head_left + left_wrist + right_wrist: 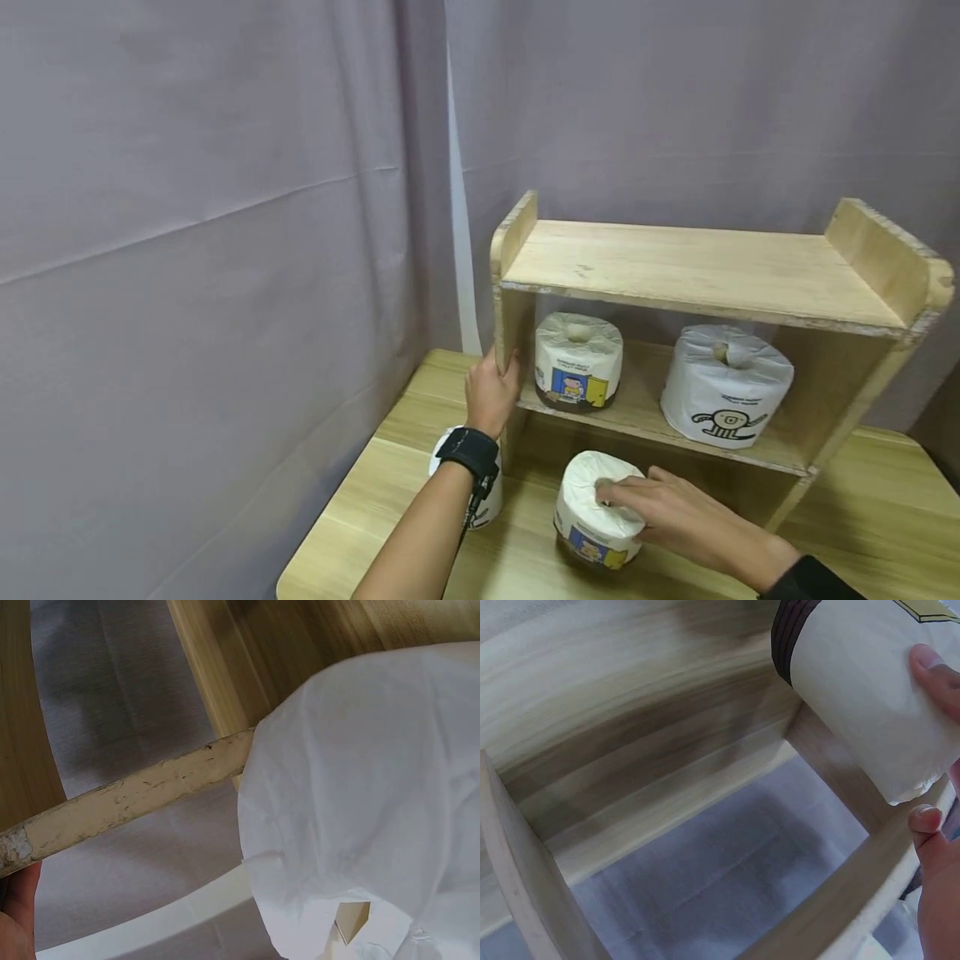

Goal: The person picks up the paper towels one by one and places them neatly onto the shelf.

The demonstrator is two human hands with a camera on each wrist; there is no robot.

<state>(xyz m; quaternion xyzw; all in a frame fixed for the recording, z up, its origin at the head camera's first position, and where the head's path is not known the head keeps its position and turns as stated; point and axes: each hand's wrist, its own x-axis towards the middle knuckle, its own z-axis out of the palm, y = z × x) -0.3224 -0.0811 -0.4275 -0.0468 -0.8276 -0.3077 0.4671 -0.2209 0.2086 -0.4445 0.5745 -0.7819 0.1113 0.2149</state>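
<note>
My left hand [492,393] grips the front edge of the left side panel of a small wooden shelf [697,267]. In the left wrist view a bit of that hand [19,915] shows by the panel edge [135,787]. In front of the shelf, my right hand [675,512] holds a wrapped toilet paper roll [588,500] with a cartoon print, fingers at its top hole. The right wrist view shows this roll [862,697] tilted, with a thumb [934,671] on its side. Behind my left wrist, another toilet roll [491,504] is partly hidden.
On the shelf's middle board stand a cartoon-printed roll [577,367] at left and a white roll [723,387] at right. The shelf stands on a wooden table [352,517]. Grey curtains [225,333] hang to the left and behind.
</note>
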